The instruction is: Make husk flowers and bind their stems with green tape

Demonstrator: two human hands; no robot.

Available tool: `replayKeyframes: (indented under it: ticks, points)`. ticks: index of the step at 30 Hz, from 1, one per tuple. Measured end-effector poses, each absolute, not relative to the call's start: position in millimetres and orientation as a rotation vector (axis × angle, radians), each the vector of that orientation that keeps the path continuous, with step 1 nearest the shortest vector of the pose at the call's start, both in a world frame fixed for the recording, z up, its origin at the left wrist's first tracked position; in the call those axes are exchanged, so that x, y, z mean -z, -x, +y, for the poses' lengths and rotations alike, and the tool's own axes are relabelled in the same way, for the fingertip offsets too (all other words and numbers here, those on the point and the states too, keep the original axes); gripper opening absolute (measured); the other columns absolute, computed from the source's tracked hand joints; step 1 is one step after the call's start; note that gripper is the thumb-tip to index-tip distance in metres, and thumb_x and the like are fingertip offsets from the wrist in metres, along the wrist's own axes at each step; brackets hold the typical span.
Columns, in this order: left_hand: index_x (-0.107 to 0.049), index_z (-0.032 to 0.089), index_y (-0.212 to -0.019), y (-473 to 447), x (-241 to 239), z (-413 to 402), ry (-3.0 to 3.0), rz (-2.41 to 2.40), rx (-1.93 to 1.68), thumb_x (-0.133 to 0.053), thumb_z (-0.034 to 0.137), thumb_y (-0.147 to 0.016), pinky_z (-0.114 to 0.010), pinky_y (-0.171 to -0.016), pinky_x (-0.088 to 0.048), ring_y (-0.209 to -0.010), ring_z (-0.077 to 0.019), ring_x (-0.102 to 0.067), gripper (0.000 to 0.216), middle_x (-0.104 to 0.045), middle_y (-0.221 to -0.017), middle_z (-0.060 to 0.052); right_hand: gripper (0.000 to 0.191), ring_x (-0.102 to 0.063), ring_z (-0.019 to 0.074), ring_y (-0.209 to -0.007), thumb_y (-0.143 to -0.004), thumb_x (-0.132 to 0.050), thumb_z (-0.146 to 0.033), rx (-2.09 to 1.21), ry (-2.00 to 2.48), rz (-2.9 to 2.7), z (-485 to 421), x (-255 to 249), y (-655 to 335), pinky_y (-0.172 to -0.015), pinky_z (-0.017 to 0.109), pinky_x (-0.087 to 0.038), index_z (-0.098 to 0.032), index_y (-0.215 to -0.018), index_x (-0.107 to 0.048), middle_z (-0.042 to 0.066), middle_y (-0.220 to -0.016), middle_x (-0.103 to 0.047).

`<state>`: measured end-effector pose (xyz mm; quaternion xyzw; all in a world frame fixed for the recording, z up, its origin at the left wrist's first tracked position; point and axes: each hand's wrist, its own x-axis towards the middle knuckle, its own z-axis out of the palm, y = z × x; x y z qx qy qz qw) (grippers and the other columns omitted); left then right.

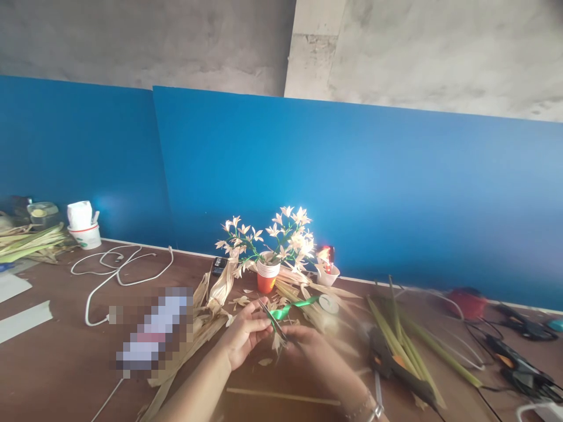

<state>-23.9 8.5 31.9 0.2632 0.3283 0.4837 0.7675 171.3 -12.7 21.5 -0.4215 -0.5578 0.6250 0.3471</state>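
My left hand point(244, 333) pinches the near end of a green ribbon point(290, 307) that runs to a small white roll point(328, 303). My right hand point(308, 346) is closed on a pair of scissors point(271, 319), whose blades reach up across the ribbon by my left fingertips. A pale husk piece point(276, 342) hangs between the two hands. Just behind them stands an orange paper cup point(266, 278) holding a bouquet of cream husk flowers point(269, 232) on green stems.
Dry corn husks point(206, 316) lie left of my hands, with a blurred-out patch beside them. A white cable point(118, 271) curls at the left. Green stalks point(404, 343) and glue guns point(521, 366) lie to the right. A white cup point(86, 234) stands far left by the blue wall.
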Motion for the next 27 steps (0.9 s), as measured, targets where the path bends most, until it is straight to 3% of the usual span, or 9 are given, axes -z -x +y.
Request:
replayKeyframes:
  ticks: [19,27]
  points:
    - [-0.056,0.015,-0.11,22,-33,8,-0.561,0.692,-1.056,-0.072,-0.001,-0.063,-0.017,-0.057,-0.047,-0.057,-0.0082,-0.062,0.051,-0.064,-0.067,0.003,0.048,-0.056,0.015,-0.069,-0.067,-0.075,-0.049,-1.582,1.098,-1.463,-12,-21,-171,-0.068,0.028,-0.045,-0.018,-0.103,-0.07,0.003,-0.074,-0.064]
    - [-0.055,0.016,-0.112,22,-29,10,-0.566,0.687,-1.122,-0.075,0.002,-0.063,-0.016,-0.058,-0.047,-0.059,-0.0081,-0.061,0.055,-0.062,-0.066,0.004,0.052,-0.056,0.0145,-0.063,-0.066,-0.075,-0.048,-1.63,1.084,-1.397,-10,-14,-171,-0.061,0.027,-0.044,-0.018,-0.108,-0.068,0.003,-0.075,-0.064]
